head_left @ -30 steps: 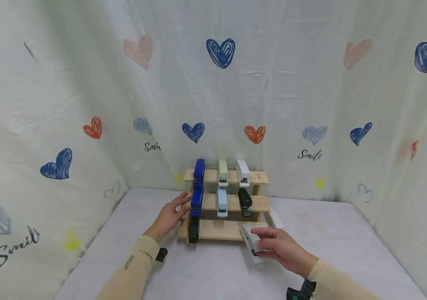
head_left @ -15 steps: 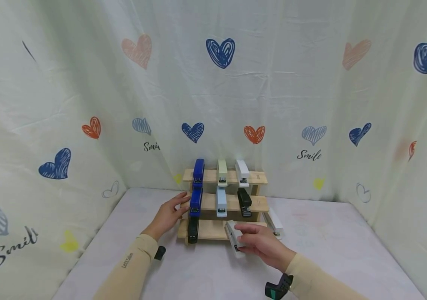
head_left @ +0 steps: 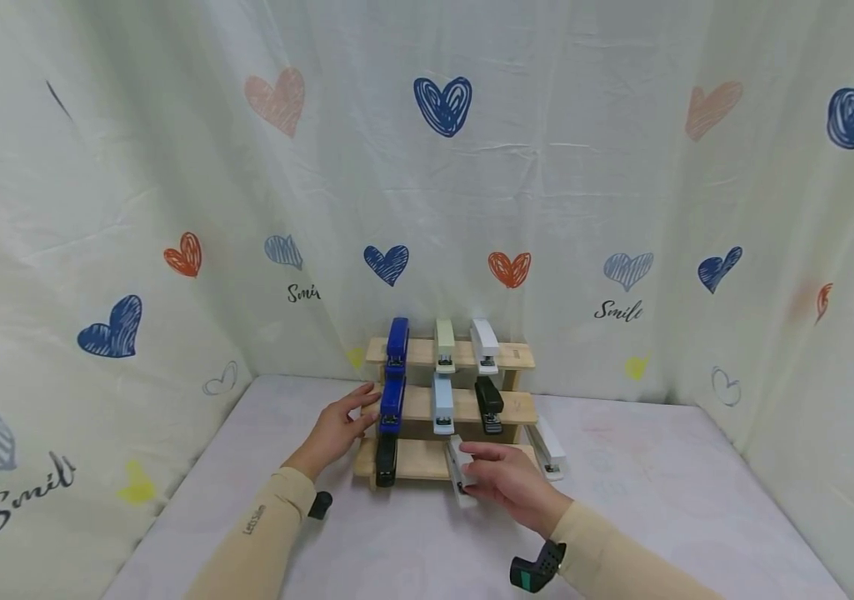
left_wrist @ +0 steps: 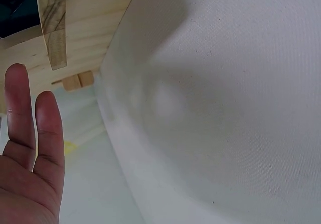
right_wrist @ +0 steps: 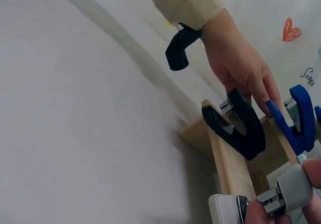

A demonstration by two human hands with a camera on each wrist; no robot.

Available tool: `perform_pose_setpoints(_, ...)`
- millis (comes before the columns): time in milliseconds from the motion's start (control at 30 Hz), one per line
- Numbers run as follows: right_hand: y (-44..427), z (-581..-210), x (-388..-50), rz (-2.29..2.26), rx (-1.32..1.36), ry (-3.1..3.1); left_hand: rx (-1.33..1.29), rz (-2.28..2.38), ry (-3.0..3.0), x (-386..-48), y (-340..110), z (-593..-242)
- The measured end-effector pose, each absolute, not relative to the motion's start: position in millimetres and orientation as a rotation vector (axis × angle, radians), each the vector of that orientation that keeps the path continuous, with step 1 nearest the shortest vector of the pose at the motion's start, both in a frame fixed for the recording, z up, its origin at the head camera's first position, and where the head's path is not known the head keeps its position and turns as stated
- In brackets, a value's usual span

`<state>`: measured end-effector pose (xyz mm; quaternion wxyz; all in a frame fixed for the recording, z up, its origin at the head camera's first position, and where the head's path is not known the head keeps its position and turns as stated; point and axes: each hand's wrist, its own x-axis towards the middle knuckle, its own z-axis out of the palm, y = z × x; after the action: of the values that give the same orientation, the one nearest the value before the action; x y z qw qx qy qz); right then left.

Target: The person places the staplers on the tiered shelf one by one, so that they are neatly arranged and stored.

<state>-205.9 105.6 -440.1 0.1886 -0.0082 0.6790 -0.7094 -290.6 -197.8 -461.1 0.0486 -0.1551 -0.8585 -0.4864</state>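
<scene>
In the head view a three-tier wooden rack (head_left: pixel 422 460) stands on the table. My right hand (head_left: pixel 515 487) grips a white stapler (head_left: pixel 460 475) at the middle of the lowest shelf, its front end towards me. The right wrist view shows this stapler's metal front (right_wrist: pixel 273 200) between fingers and thumb. My left hand (head_left: pixel 332 435) is at the rack's left side, by the middle shelf, with its fingers extended; two straight fingers (left_wrist: pixel 49 123) show in the left wrist view. A black stapler (head_left: pixel 387 460) sits at the left of the lowest shelf.
Blue (head_left: pixel 392 402), light blue (head_left: pixel 443 403) and black (head_left: pixel 490 405) staplers stand on the middle shelf. Blue (head_left: pixel 397 343), pale green (head_left: pixel 445 343) and white (head_left: pixel 485 343) ones stand on top. Another white stapler (head_left: pixel 549 450) lies on the table right of the rack. A curtain hangs behind.
My right hand has carried the white stapler left, from the right end of the lowest shelf to its middle, and it now points straighter. My left hand has stayed at the rack.
</scene>
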Motion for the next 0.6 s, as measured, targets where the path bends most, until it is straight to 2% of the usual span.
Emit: perform_pose_setpoints(600,74,-443,-206,-2.075,-0.029,1.878,-0.425,-1.511,-2.616,-289,-195,-462)
